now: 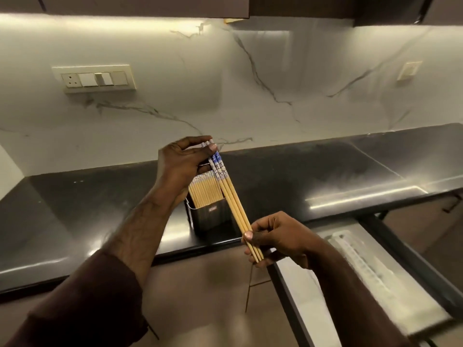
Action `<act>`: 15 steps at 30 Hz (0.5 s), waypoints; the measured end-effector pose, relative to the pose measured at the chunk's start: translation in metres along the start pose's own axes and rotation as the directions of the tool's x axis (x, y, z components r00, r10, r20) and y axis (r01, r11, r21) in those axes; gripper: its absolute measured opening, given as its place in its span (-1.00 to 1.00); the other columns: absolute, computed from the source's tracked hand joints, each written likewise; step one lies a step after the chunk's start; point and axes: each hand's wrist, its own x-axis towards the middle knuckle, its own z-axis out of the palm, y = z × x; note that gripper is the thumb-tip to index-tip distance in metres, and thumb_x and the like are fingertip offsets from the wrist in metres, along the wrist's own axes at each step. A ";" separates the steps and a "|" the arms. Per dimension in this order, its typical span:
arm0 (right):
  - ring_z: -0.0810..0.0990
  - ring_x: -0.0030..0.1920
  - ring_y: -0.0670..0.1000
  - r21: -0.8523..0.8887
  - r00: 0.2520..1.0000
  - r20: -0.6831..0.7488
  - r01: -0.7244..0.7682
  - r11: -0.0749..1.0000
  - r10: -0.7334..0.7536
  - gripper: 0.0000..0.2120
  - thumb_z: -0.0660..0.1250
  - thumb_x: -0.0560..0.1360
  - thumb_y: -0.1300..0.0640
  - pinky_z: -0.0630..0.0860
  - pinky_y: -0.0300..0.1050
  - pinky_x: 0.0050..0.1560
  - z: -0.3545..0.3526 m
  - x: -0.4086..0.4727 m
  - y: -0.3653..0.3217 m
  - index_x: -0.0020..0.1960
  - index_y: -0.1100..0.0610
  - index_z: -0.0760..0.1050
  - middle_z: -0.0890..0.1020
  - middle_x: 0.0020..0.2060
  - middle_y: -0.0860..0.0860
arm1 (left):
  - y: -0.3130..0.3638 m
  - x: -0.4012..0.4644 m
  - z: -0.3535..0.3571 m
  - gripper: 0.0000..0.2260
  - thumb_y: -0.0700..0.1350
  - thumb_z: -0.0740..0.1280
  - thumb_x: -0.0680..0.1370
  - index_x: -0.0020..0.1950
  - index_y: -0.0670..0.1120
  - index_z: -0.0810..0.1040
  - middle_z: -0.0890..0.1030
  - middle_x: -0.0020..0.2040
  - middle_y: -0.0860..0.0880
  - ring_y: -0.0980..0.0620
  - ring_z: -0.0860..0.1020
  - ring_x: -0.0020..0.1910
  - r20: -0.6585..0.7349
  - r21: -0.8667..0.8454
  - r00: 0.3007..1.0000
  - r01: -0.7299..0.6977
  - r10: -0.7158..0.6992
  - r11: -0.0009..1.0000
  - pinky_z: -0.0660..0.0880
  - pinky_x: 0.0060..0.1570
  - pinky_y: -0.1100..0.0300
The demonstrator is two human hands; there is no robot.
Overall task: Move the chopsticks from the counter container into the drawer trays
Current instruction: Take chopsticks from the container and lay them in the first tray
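A small bundle of bamboo chopsticks (pixel 234 200) with blue-and-white patterned tops is held slanted in the air above the counter edge. My left hand (pixel 181 166) pinches the patterned top ends. My right hand (pixel 276 237) grips the thin tips lower down. Behind them a dark square container (pixel 213 217) stands on the black counter, packed with several more chopsticks (pixel 204 190). At the lower right an open drawer (pixel 390 249) shows a pale tray (pixel 375 279), blurred.
The black glossy counter (pixel 325 176) runs left to right against a white marble wall with a switch panel (pixel 96 78) and a small socket (pixel 408 70). Dark cabinets hang overhead. The drawer's dark front edge (pixel 288 294) juts toward me.
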 end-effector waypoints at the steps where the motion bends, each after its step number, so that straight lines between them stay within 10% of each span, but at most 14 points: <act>1: 0.72 -0.13 0.10 -0.018 1.000 -0.023 -0.008 1.000 0.007 -0.82 0.37 0.54 0.11 0.66 -0.04 -0.15 -0.005 -0.010 0.005 0.03 0.21 0.62 0.72 -0.14 0.15 | -0.003 -0.006 0.009 -0.86 -0.26 0.48 0.43 -0.05 -0.09 0.69 0.73 -0.20 -0.09 0.01 0.70 -0.24 0.014 -0.006 1.000 0.007 -0.007 1.000 0.62 -0.26 0.23; 15: 0.72 -0.13 0.10 0.046 0.954 -0.199 -0.219 0.975 0.223 -0.87 0.37 0.54 0.18 0.67 -0.01 -0.14 -0.151 -0.133 0.093 0.00 0.22 0.66 0.73 -0.15 0.16 | -0.091 -0.053 0.201 -0.83 -0.21 0.49 0.43 0.00 -0.11 0.68 0.73 -0.13 -0.10 -0.03 0.71 -0.11 0.144 0.052 0.981 0.123 -0.130 0.991 0.65 -0.14 0.14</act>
